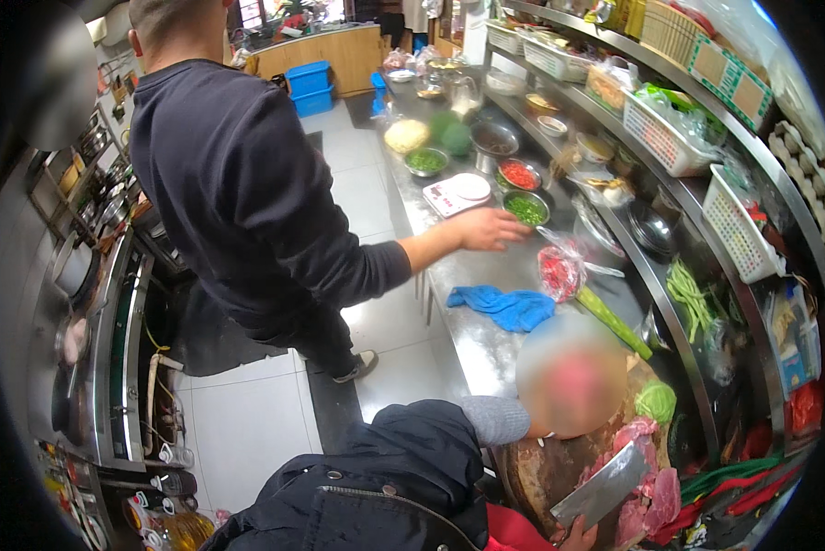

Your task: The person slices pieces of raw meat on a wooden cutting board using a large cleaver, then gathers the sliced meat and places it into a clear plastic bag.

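My right hand, at the bottom edge, grips a broad-bladed cleaver. Its blade lies over pieces of raw meat on a round wooden chopping block. My left arm, in a grey cuff, reaches to the far side of the block. A blurred patch hides most of my left hand, so what it touches or holds cannot be seen; something pinkish shows within the blur. Beside the block's far right edge sits a pale green cabbage. A long green vegetable stalk lies beyond the blurred patch.
A co-worker in a dark sweater stands at left, one hand over the steel counter. Near it are a blue cloth, a bag of red pieces, a kitchen scale and bowls of chopped greens. Steel shelves with baskets line the right.
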Demonstrator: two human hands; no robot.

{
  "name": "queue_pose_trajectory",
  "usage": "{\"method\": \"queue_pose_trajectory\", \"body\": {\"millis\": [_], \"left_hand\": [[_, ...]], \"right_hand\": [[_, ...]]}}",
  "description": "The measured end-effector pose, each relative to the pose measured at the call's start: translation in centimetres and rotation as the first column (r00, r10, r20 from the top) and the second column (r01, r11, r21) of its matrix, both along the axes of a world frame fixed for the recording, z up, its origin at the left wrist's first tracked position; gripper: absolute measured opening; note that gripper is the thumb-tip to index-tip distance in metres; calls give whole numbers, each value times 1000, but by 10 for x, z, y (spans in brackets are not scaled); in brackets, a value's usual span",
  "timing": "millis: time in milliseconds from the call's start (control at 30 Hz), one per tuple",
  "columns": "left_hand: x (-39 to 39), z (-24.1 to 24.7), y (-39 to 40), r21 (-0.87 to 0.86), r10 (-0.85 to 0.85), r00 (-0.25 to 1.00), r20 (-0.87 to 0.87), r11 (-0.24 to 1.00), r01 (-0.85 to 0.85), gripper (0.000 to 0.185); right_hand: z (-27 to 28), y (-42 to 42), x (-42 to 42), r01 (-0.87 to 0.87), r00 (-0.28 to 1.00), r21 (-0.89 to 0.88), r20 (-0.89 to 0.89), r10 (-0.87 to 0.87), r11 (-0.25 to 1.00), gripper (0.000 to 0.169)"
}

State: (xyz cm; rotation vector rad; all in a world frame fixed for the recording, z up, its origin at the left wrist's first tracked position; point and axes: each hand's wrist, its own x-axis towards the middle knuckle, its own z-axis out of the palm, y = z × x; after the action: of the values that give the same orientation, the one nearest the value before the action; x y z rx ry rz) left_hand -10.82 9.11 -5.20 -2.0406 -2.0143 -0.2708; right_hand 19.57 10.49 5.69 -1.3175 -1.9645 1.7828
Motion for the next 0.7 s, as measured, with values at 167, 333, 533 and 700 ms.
{"method": "queue_pose_trajectory", "body": {"millis": [167,333,533,700], "left_hand": [[-1,39,-21,190,-155,988,-17,969,156,22],[8,9,-35,36,-300,952,62,954,299,34],[-12,5,-64,-127,-182,932,-314,981,149,49],[-17,48,-75,-245,-104,954,-283,969,33,55]], "right_hand": [[18,-15,-10,73,995,94,-74,-66,993,48],[-13,10,-11,66,995,25,-77,-64,997,46],[37,-6,-36,-431,842,847,252,478,311,54],[38,1,-42,-430,891,528,117,440,732,50]]}}
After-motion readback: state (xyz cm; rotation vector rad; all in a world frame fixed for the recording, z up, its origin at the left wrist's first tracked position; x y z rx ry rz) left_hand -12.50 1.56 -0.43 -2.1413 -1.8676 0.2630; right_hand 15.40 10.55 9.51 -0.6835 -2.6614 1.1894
